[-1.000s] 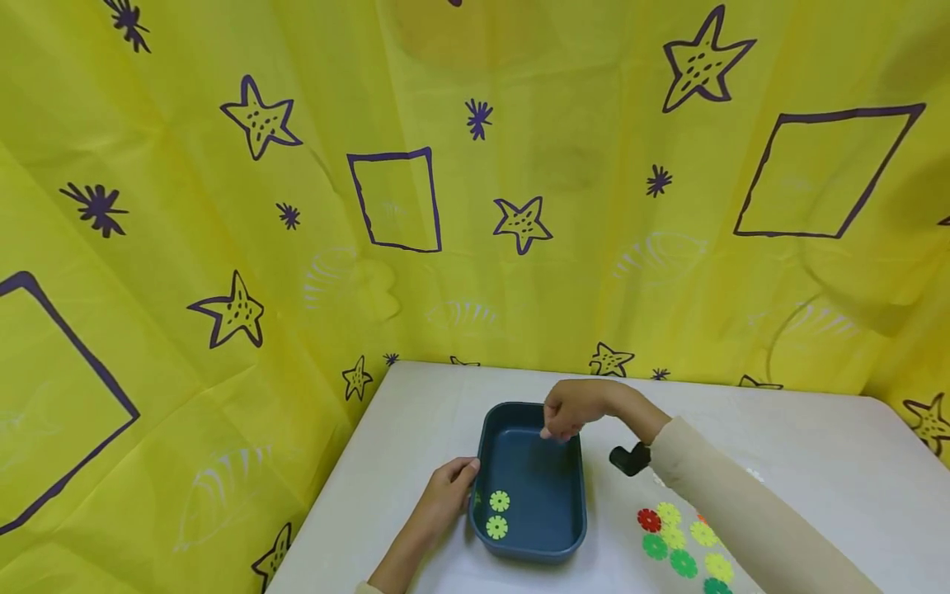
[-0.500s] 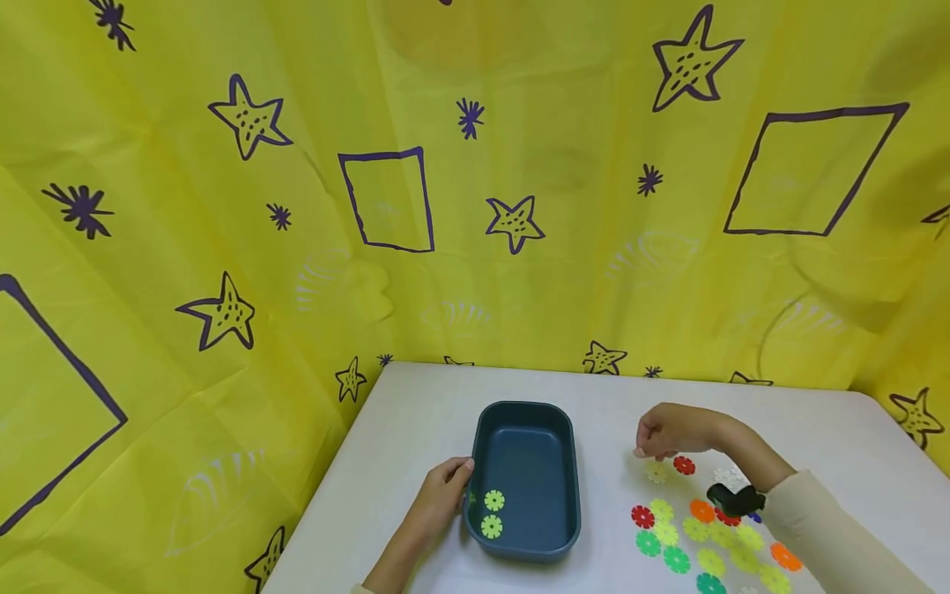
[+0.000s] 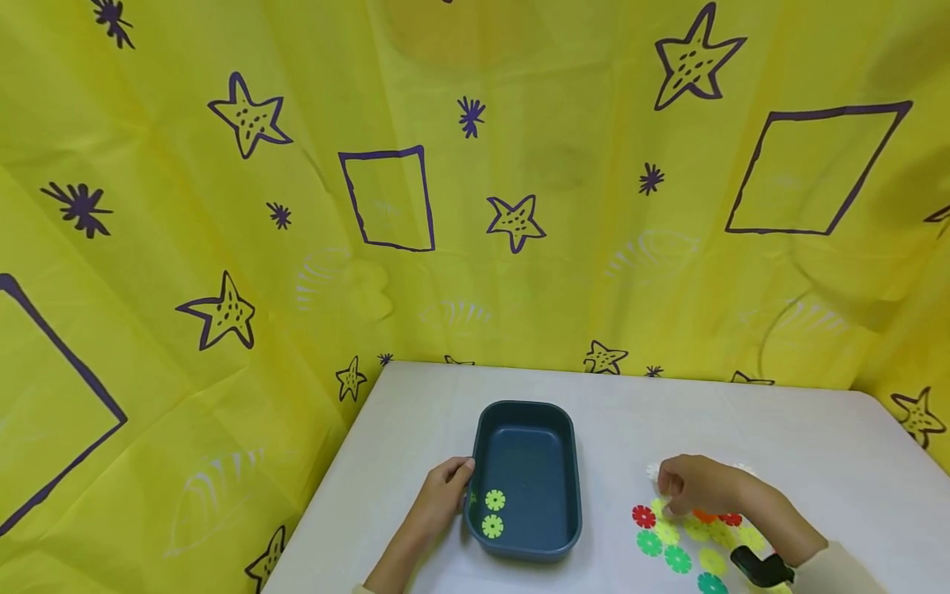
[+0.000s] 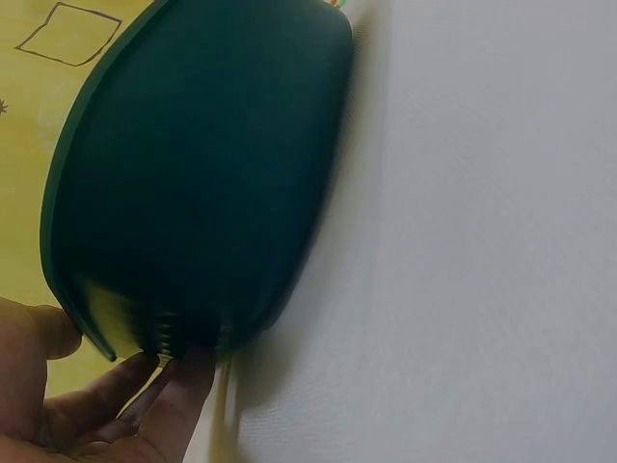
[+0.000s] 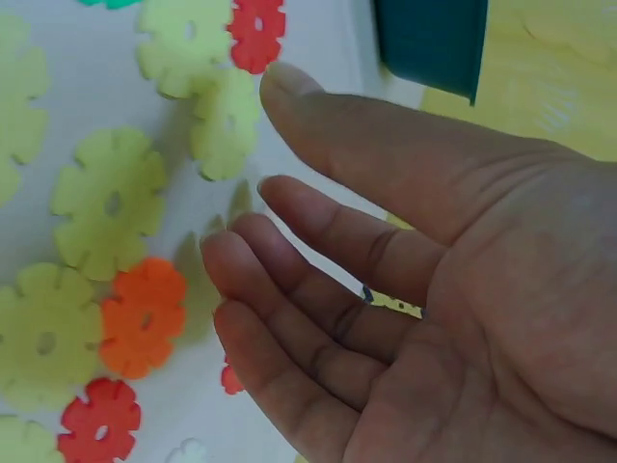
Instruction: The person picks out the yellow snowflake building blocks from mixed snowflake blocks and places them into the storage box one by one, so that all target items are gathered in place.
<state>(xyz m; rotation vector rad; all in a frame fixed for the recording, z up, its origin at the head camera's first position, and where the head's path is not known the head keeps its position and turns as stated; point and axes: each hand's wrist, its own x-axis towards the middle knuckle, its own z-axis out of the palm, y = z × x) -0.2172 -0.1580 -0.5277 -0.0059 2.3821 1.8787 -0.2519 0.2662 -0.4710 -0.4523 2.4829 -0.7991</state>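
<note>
Both hands are bare: the left hand [image 3: 436, 499], at lower centre of the frame, grips the left rim of a dark blue-green tray [image 3: 529, 462], while the right hand [image 3: 701, 487], at lower right, hangs over loose notched discs [image 3: 678, 558] with its fingers slightly bent, a gap between them and the thumb, and nothing in its hold. The tray lies in the lower middle of the frame, with two yellow-green discs [image 3: 494, 511] flat inside, towards its near left corner. Right of it, on the white desk [image 3: 609, 437], a red disc [image 3: 644, 516] lies among green and yellow-green ones, some partly covered by the right hand. A pale sleeve [image 3: 834, 573] enters at the lower right edge. Behind the desk, yellow cloth [image 3: 564, 289] printed with purple stars and four-sided outlines fills the upper frame and the left side. Only the right wrist view bares the palm and shows an orange disc [image 5: 143, 316] whole; the head view has it half behind the hand. The left wrist view shows the left hand's fingertips [image 4: 193, 371] under the tray's rim, hidden from the head camera
</note>
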